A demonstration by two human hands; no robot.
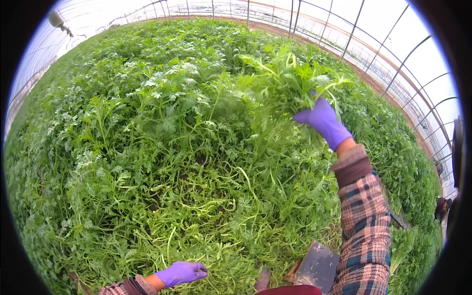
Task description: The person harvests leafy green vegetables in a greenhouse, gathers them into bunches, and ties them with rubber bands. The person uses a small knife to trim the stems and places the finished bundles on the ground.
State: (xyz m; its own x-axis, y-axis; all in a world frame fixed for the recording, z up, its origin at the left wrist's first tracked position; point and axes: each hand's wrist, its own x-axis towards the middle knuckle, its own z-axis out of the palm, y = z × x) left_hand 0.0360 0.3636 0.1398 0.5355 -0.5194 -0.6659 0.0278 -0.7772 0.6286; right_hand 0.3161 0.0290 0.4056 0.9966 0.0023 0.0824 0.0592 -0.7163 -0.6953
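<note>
My right hand point(322, 120), in a purple glove, grips a bunch of leafy greens point(291, 84) and holds it raised over the crop at the upper right. The leaves of the bunch are partly blurred. My left hand point(182, 273), also in a purple glove, is low at the bottom left of centre, just over cut or fallen stems and leaves point(191, 214). Its fingers are loosely bent, and no item shows in them. Standing green plants with lobed leaves point(166, 92) fill the bed in front of me.
A dark, dirt-marked flat board point(317, 267) lies beside my right forearm, near a shoe point(262, 280). Metal hoops point(354, 29) of a plastic greenhouse curve around the bed. A dark flat object point(400, 220) lies among the plants at the right.
</note>
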